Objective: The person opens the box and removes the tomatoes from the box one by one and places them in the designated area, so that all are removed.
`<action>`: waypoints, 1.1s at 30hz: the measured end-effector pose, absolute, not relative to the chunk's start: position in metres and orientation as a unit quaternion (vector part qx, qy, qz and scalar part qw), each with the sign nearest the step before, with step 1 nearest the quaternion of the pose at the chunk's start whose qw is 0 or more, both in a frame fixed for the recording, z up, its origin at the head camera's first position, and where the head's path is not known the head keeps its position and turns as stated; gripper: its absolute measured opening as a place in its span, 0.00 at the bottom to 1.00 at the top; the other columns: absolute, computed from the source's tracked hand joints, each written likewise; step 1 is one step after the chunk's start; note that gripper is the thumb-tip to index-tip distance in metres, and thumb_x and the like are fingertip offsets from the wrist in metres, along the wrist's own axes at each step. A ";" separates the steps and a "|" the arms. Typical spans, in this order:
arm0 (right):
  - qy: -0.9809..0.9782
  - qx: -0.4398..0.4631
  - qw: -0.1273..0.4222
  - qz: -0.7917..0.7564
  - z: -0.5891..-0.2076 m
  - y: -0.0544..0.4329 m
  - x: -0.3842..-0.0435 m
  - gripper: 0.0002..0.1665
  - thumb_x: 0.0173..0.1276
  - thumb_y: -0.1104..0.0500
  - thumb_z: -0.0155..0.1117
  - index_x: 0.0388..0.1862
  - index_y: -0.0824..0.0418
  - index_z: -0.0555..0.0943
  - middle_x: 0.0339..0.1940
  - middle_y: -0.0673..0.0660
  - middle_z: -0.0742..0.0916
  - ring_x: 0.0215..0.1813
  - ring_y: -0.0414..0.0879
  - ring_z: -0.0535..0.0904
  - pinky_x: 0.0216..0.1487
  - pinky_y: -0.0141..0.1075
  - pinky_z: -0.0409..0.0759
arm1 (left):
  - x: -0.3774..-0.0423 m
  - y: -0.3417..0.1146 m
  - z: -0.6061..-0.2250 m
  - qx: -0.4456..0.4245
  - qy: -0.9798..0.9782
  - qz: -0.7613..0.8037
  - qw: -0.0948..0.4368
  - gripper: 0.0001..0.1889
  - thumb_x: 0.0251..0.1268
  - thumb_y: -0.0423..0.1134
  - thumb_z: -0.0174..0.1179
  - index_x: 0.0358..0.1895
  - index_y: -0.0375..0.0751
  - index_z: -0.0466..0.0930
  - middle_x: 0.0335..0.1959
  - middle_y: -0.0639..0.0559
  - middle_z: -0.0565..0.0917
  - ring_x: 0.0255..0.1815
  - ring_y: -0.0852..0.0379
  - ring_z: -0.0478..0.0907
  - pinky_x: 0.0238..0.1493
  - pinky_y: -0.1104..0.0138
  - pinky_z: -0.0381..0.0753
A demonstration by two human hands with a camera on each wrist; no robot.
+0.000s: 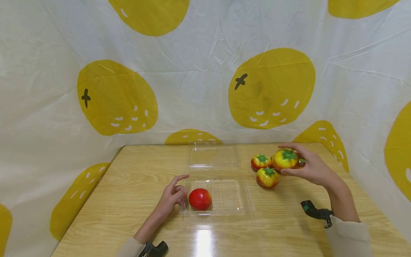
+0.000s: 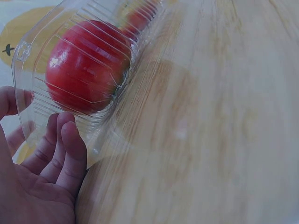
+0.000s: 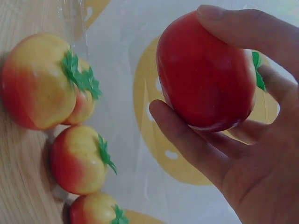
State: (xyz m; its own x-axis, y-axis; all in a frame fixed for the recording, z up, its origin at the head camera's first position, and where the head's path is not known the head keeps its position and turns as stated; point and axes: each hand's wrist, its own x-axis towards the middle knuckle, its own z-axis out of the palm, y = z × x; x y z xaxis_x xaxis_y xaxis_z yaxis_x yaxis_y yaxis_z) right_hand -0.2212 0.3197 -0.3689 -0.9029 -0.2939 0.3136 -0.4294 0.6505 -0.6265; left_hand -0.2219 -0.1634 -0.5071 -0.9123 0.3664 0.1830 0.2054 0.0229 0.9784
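My right hand grips a toy tomato, yellow around its green leafy top. Its red underside faces the right wrist view, between thumb and fingers. Several like it stand close by: one tomato in front, another tomato to the left, others partly hidden by the hand. A clear plastic clamshell box lies open, a red tomato in its near left corner. At the box's left edge is my left hand, index finger extended, other fingertips right at the plastic rim.
The box's clear lid lies flat toward the back of the wooden table. A white cloth printed with yellow fruit hangs along the back and both sides. A black wrist camera mount sits on the right forearm.
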 end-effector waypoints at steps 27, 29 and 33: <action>-0.910 0.183 0.005 0.372 -0.380 0.351 -0.223 0.40 0.63 0.62 0.75 0.72 0.62 0.68 0.69 0.66 0.75 0.53 0.26 0.72 0.47 0.25 0.79 | -0.222 -0.163 -0.507 0.197 0.712 0.671 0.060 0.28 0.77 0.31 0.52 0.77 0.34 0.60 0.26 0.54 0.78 0.21 0.64 0.76 0.25 0.69 0.84; -0.912 0.178 0.003 0.368 -0.381 0.352 -0.223 0.40 0.63 0.60 0.77 0.71 0.63 0.68 0.69 0.67 0.76 0.54 0.28 0.72 0.48 0.25 0.80 | -0.222 -0.163 -0.506 0.196 0.712 0.671 0.060 0.28 0.77 0.31 0.52 0.77 0.34 0.60 0.26 0.54 0.78 0.21 0.64 0.76 0.25 0.69 0.84; -0.916 0.170 0.006 0.362 -0.381 0.352 -0.224 0.40 0.61 0.57 0.79 0.68 0.63 0.70 0.65 0.69 0.78 0.53 0.29 0.73 0.47 0.26 0.81 | -0.222 -0.163 -0.506 0.197 0.712 0.671 0.061 0.29 0.77 0.31 0.52 0.77 0.34 0.60 0.27 0.54 0.78 0.21 0.64 0.76 0.25 0.69 0.84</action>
